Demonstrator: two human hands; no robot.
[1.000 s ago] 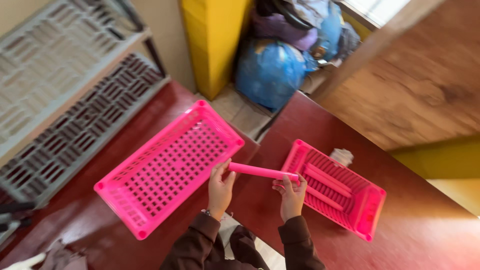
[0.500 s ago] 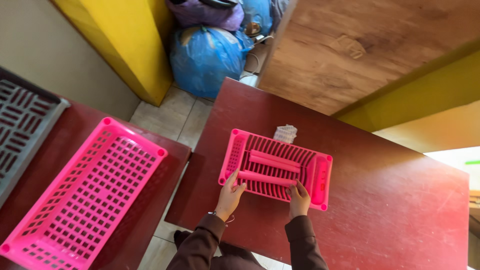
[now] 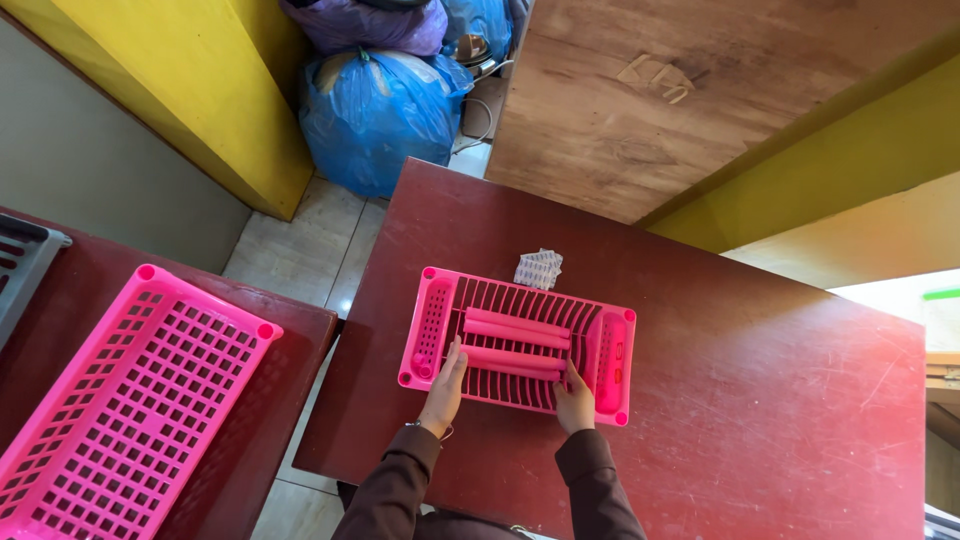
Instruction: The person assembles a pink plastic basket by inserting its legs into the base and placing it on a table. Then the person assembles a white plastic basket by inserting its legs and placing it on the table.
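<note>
A pink slatted tray (image 3: pixel 432 325) lies on a dark red table (image 3: pixel 760 400). Several pink rods (image 3: pixel 516 328) lie across its slats. My left hand (image 3: pixel 444 388) reaches over the tray's near left edge, fingers straight, touching the left end of the nearest pink rod (image 3: pixel 512 364). At that rod's right end, my right hand (image 3: pixel 575 402) rests with curled fingers. The rod sits down in the tray between both hands.
A small white and blue packet (image 3: pixel 538 268) lies just behind the tray. A large pink lattice basket (image 3: pixel 150 400) sits on a second red table at left, beside a grey crate (image 3: pixel 20 265). Tiled floor (image 3: pixel 300 250), blue bags (image 3: pixel 375 110) and a wooden panel (image 3: pixel 650 100) lie beyond.
The pink rod, held up between both hands a second ago, has come down into the pink tray. My view has swung right, away from the lattice basket.
</note>
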